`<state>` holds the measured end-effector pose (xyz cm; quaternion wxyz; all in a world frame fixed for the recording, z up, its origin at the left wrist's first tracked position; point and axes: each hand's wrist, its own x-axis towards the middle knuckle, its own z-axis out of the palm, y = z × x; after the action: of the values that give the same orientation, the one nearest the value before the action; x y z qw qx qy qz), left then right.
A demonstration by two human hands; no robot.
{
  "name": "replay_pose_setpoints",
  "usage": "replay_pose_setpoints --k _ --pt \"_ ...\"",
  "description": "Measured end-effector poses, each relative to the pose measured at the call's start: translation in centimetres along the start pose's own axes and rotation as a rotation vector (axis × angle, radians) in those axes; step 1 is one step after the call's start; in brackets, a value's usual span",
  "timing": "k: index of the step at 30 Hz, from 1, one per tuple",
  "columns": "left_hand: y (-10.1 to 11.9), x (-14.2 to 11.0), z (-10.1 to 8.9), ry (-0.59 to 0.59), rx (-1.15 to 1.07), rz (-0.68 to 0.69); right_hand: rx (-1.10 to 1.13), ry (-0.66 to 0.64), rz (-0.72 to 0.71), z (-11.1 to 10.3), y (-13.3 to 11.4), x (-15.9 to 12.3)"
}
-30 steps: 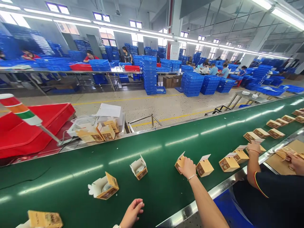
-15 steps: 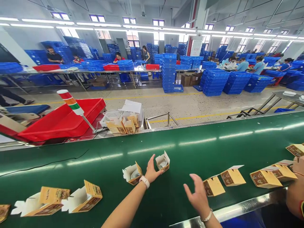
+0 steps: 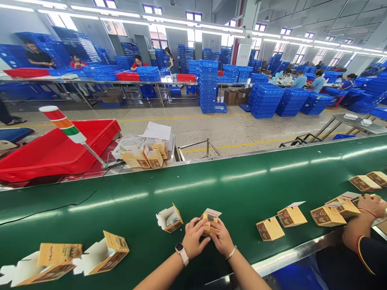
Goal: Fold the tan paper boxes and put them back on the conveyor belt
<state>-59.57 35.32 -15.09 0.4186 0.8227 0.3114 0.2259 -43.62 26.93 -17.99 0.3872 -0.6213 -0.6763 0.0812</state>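
Both of my hands are around a small cardboard box (image 3: 211,227) on the green conveyor belt (image 3: 238,197); its white-lined top flap stands up at the back. My left hand (image 3: 195,238), below a watch with a pale strap, grips the box's left side. On its right side are the fingers of my right hand (image 3: 223,237), with a bracelet at the wrist. Just left of my left hand stands an open box (image 3: 169,218) with a greyish item inside. Two larger-looking open boxes, one with its flap raised (image 3: 116,241), lie farther left.
To the right are several boxes, one closed-looking (image 3: 270,229). A co-worker's hand (image 3: 373,205) touches boxes at the far right. Beyond the belt stand a red bin (image 3: 60,149), a signal light (image 3: 65,127) and a carton pile (image 3: 151,155).
My right hand has moved left to the box, and both hands now hold it. The box has been turned and drawn nearer. My view has shifted a little to the right.
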Motion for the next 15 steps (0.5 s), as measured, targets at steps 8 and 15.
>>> replay_pose_setpoints --k 8,15 --pt "-0.7 3.6 2.5 0.305 -0.317 -0.352 0.273 0.56 0.714 3.9 0.6 1.7" --pt "0.0 6.2 4.7 0.147 -0.479 -0.56 0.385 0.445 0.86 3.7 2.6 0.8"
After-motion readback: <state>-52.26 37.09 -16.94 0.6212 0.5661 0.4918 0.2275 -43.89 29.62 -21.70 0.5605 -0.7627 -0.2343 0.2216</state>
